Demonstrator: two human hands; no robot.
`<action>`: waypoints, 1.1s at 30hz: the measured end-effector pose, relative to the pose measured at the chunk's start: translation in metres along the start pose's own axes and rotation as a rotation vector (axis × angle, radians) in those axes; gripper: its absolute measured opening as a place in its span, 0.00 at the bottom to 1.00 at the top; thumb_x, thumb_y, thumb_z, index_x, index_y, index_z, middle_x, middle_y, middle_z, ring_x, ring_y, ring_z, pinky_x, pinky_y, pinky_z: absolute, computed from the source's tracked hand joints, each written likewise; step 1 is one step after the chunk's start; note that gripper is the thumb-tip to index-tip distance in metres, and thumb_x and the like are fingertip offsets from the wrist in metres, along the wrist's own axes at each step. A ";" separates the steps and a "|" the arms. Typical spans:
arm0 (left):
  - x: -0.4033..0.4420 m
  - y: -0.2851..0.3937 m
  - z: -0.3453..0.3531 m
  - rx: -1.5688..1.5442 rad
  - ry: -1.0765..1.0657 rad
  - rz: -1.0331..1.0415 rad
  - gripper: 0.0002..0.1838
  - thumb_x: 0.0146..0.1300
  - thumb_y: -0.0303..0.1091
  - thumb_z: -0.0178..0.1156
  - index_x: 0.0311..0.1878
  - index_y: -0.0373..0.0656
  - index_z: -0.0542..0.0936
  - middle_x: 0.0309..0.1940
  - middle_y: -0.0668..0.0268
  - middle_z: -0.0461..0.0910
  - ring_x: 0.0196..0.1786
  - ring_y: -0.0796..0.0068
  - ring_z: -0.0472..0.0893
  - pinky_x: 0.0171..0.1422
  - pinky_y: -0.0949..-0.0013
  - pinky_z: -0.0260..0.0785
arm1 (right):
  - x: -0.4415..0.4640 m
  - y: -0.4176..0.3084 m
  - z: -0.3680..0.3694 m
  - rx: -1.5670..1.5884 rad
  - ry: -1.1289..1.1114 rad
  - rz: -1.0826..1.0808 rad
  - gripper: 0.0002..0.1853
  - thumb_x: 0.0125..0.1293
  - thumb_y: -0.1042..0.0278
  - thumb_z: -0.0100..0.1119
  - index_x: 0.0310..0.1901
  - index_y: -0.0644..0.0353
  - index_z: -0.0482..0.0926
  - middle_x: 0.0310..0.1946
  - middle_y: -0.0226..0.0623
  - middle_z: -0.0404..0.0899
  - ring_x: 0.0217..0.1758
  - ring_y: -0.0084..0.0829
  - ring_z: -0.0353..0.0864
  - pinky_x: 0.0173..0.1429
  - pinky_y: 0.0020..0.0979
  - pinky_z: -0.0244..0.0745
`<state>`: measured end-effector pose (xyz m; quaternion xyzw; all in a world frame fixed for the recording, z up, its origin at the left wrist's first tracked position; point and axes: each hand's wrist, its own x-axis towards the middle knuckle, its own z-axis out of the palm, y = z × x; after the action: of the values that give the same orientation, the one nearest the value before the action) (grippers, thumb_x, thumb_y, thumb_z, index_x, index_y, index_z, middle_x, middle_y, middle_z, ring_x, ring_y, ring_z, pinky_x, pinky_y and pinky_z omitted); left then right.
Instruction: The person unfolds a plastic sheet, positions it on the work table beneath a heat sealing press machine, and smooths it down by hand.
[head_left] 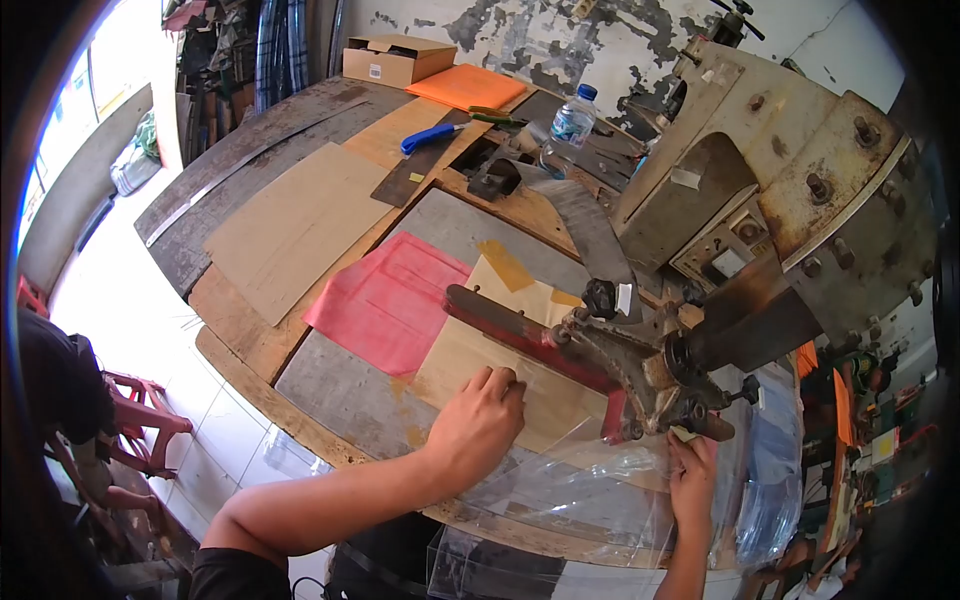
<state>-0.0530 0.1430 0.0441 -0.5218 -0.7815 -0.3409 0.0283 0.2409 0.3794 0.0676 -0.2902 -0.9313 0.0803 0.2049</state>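
Note:
My left hand (478, 425), its fingers curled, rests on the tan sheet (455, 360) in front of the long metal bar (530, 335) of the press. Whether anything is between those fingers is hidden. My right hand (692, 470) is at the right, below the press head (660, 375), its fingertips pinched on a small yellowish piece (684, 434). Clear plastic film (590, 485) lies crumpled between my hands and over the table's front edge. A red sheet (385, 305) lies left of the bar, partly beside the tan sheet.
Behind are a cardboard sheet (300, 225), blue-handled cutter (430, 137), water bottle (572, 125), orange sheet (468, 86) and cardboard box (397, 62). The large machine body (750, 150) stands at right. Plastic bags (770, 470) hang right. A person's arm (130, 498) shows far left, near a red stool (145, 425).

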 end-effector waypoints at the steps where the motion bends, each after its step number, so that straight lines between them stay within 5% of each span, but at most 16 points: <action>1: 0.000 0.000 -0.001 -0.016 -0.002 -0.016 0.15 0.68 0.32 0.66 0.55 0.35 0.85 0.53 0.57 0.81 0.56 0.55 0.81 0.63 0.57 0.78 | -0.001 0.001 0.000 0.005 -0.022 0.013 0.21 0.64 0.88 0.63 0.58 0.65 0.88 0.47 0.45 0.84 0.49 0.44 0.87 0.54 0.38 0.81; 24: 0.001 0.001 0.001 -0.022 0.010 -0.022 0.13 0.66 0.32 0.67 0.51 0.35 0.85 0.52 0.57 0.80 0.55 0.54 0.81 0.59 0.55 0.79 | 0.000 0.000 -0.003 0.020 -0.056 0.036 0.25 0.63 0.91 0.61 0.61 0.65 0.87 0.48 0.43 0.84 0.50 0.40 0.87 0.58 0.35 0.82; 26: 0.001 0.001 0.001 -0.029 0.015 -0.018 0.13 0.66 0.32 0.67 0.50 0.35 0.85 0.52 0.57 0.80 0.55 0.54 0.81 0.59 0.55 0.79 | 0.000 0.000 -0.001 0.015 -0.022 0.034 0.17 0.67 0.84 0.66 0.56 0.64 0.89 0.48 0.45 0.85 0.48 0.46 0.88 0.50 0.39 0.82; 33: 0.000 0.002 0.002 0.013 -0.003 -0.015 0.14 0.66 0.33 0.67 0.51 0.34 0.85 0.52 0.57 0.79 0.55 0.55 0.80 0.61 0.56 0.78 | 0.000 -0.001 -0.001 0.042 -0.018 0.025 0.16 0.67 0.84 0.65 0.55 0.65 0.89 0.47 0.45 0.85 0.48 0.45 0.88 0.52 0.39 0.82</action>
<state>-0.0510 0.1450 0.0434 -0.5164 -0.7875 -0.3353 0.0282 0.2408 0.3793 0.0691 -0.2966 -0.9276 0.1051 0.2016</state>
